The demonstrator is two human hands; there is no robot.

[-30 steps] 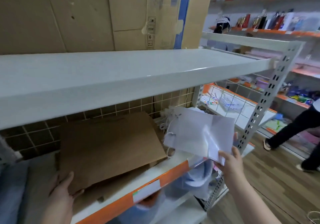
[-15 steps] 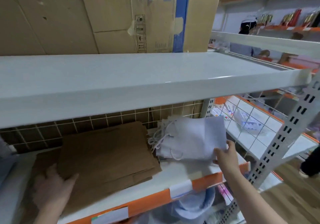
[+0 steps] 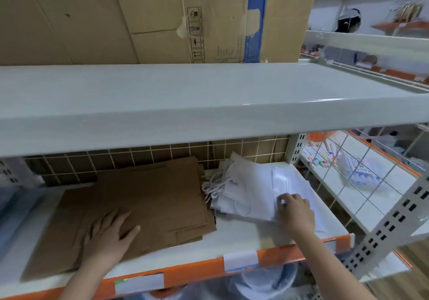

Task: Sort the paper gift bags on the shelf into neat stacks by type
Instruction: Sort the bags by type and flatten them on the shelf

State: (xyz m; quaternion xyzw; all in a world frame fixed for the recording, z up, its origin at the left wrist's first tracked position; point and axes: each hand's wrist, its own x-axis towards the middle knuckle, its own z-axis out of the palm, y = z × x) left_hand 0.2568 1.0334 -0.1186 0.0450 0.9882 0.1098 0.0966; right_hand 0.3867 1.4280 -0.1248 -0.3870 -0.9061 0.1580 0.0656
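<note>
Brown paper bags (image 3: 144,206) lie flat in a stack on the shelf (image 3: 243,234), white paper bags (image 3: 255,190) just beside them at 3 o'clock, cord handles toward the brown stack. Left hand (image 3: 109,234) rests spread and flat on the brown stack. Right hand (image 3: 294,211) presses on the white stack, fingers curled; grip cannot be confirmed. Cardboard box (image 3: 209,16) above, at 12 o'clock, bears handling symbols; its print is unreadable. Shelf-edge labels (image 3: 240,259) are illegible.

Two hands (image 3: 109,234), one brown bag stack (image 3: 144,202), one white bag stack (image 3: 253,190)
</note>
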